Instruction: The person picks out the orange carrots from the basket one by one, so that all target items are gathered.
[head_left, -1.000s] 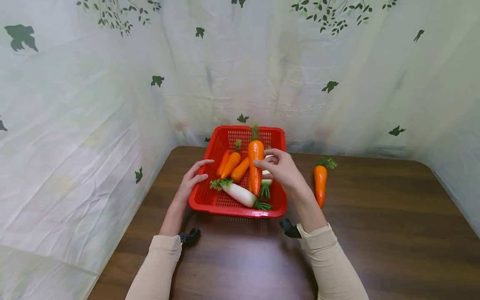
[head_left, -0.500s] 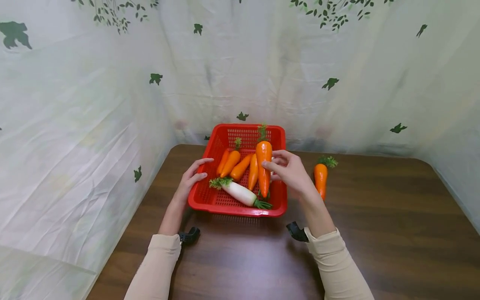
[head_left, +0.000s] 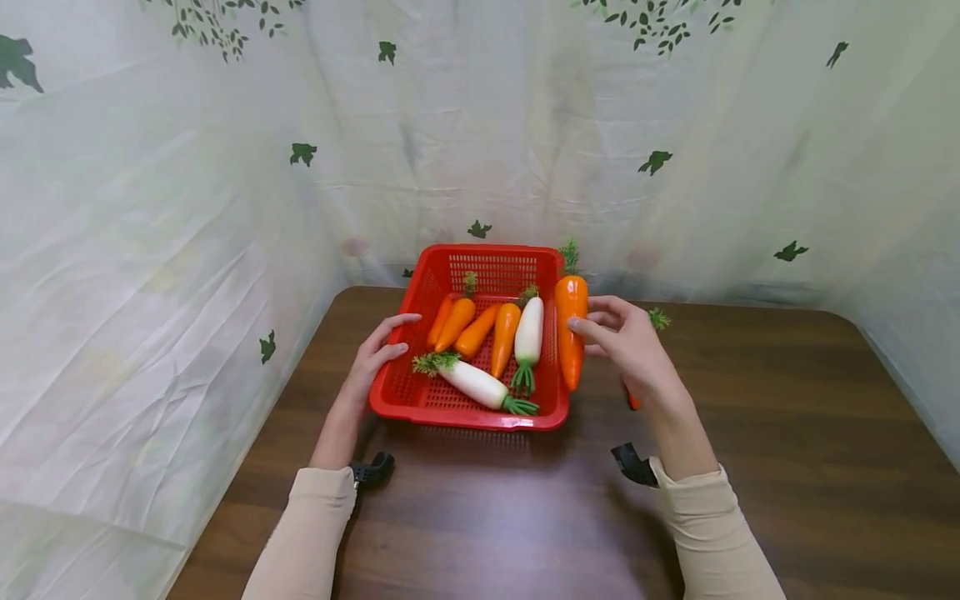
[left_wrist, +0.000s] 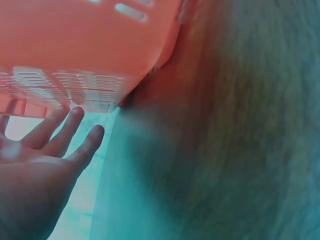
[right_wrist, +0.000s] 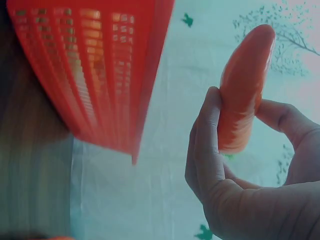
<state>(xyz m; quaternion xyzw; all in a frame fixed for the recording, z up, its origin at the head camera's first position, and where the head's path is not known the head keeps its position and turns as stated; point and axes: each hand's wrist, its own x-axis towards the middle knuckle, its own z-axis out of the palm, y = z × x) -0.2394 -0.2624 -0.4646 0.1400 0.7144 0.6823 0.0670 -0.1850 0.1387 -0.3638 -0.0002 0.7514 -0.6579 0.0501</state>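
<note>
My right hand (head_left: 633,346) pinches a large shiny orange carrot (head_left: 572,337) between thumb and fingers, its leafy top pointing away and its tip toward me. In the head view this carrot overlaps the right rim of a red plastic basket (head_left: 450,414); the right wrist view shows it apart from the basket wall. My left hand (head_left: 367,358) holds the basket's left rim, with several fingers (left_wrist: 65,132) reaching along the outer wall. Inside lie several carrots (head_left: 504,337) and two white radishes (head_left: 480,383). The larger radish lies across the front, the other along the right side.
Another carrot (head_left: 634,402) lies on the brown wooden table (head_left: 787,442) right of the basket, mostly hidden behind my right hand. A pale curtain (head_left: 487,125) with leaf prints hangs behind the table and along both sides.
My right hand has carried the carrot rightward from over the basket to its right rim, uncovering the second radish and a carrot. My left hand stays at the left rim.
</note>
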